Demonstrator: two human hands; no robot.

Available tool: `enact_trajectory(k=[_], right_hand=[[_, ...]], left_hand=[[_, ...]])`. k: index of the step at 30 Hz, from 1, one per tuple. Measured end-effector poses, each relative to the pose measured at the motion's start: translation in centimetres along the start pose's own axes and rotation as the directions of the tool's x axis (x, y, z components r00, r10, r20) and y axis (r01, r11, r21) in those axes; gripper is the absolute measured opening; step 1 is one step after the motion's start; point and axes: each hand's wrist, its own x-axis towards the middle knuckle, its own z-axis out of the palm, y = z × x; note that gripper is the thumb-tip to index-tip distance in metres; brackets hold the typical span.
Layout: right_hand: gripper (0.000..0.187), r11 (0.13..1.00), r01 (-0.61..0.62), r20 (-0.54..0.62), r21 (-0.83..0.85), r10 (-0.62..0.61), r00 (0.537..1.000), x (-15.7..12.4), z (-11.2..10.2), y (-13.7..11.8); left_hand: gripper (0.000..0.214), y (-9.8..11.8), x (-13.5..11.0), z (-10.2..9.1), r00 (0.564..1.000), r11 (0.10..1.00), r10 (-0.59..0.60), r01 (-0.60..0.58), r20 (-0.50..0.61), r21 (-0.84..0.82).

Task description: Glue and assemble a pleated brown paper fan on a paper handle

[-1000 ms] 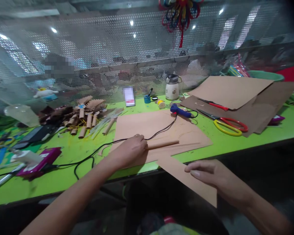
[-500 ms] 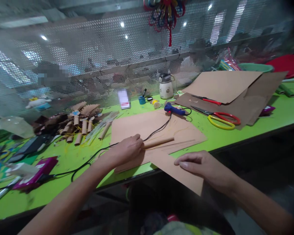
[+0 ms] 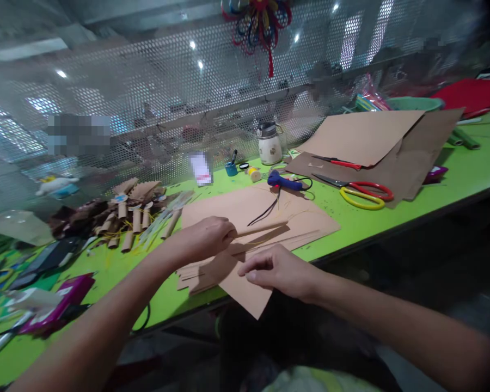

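Observation:
My left hand (image 3: 210, 238) is closed around one end of a thin brown paper tube (image 3: 261, 227), which points right, just above the large brown paper sheet (image 3: 208, 209). Below it, my right hand (image 3: 280, 272) pinches the edge of a smaller brown paper piece (image 3: 243, 288) between thumb and fingers. That piece slants over the table's front edge, its far end lying on a stack of paper strips (image 3: 194, 277). A blue glue gun (image 3: 286, 181) with a red light and a black cord rests on the sheet behind the tube.
Scissors with red and yellow handles (image 3: 365, 196) lie at the right, by large paper sheets (image 3: 363, 133). Yellow thread (image 3: 253, 174) and a white jug (image 3: 270, 147) stand behind. At the left are several small paper brooms (image 3: 136, 218) and a purple box (image 3: 71, 299).
My right hand has moved left with the paper piece, bringing it closer to my left hand. My left hand has lifted the tube slightly. The whole view has shifted a little.

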Motion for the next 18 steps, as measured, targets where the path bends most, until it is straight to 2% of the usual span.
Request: enact_trajectory(k=[5, 10, 12, 14, 18], right_hand=[[0.021, 0.999, -0.027, -0.128, 0.018, 0.029, 0.991, 1.4, 0.4, 0.5], [0.023, 0.985, 0.048, -0.221, -0.165, -0.084, 0.972, 1.6, -0.2, 0.7], [0.026, 0.964, 0.061, -0.240, -0.258, -0.125, 0.963, 1.4, -0.6, 0.7], [0.030, 0.944, 0.031, -0.245, -0.330, -0.117, 0.962, 1.3, -1.1, 0.7], [0.033, 0.891, -0.031, -0.241, -0.453, -0.089, 0.966, 1.5, -2.1, 0.4]], left_hand=[[0.024, 0.7, 0.8, -2.0, 1.000, 0.999, 0.007, -0.008, 0.022, 0.054], [0.022, 0.8, 1.1, -2.8, 1.000, 0.998, -0.003, 0.003, 0.006, 0.068], [0.022, 0.8, 0.9, -2.7, 1.000, 0.997, -0.007, 0.008, -0.013, 0.073], [0.022, 0.7, 0.5, -2.3, 0.999, 0.999, -0.007, 0.009, -0.042, 0.048], [0.022, 0.1, -0.3, -0.4, 0.995, 0.999, 0.002, -0.007, -0.096, -0.051]])
